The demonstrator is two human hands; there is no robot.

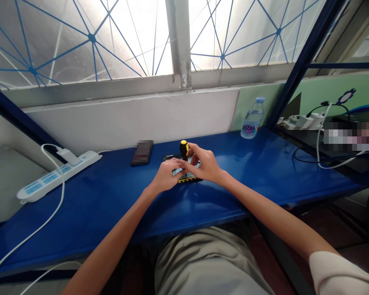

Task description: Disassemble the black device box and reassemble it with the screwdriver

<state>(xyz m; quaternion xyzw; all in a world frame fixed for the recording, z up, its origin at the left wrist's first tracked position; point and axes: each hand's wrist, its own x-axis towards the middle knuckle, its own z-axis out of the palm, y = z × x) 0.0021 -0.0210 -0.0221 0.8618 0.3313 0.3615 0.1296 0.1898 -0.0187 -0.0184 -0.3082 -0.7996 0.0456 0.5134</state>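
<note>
A screwdriver (pixel 183 150) with a black and yellow handle stands nearly upright in front of me. Around its lower handle, the fingers of my right hand (pixel 206 164) are curled, so this hand is closed on it. My left hand (pixel 167 175) is closed beside the screwdriver's base, its fingertips meeting my right thumb; what they pinch is hidden. Under both hands lies a small black case (pixel 189 179) with a yellow-marked front edge and several small pieces inside, mostly covered by my fingers. The screwdriver's tip is out of sight.
The blue table (pixel 110 196) carries a dark phone (pixel 142 153), a white power strip (pixel 60 176) with a trailing cable at the left, and a water bottle (pixel 253 119) at the back right. Chargers (pixel 309 121) and cables lie at the far right. A wall and windows stand behind.
</note>
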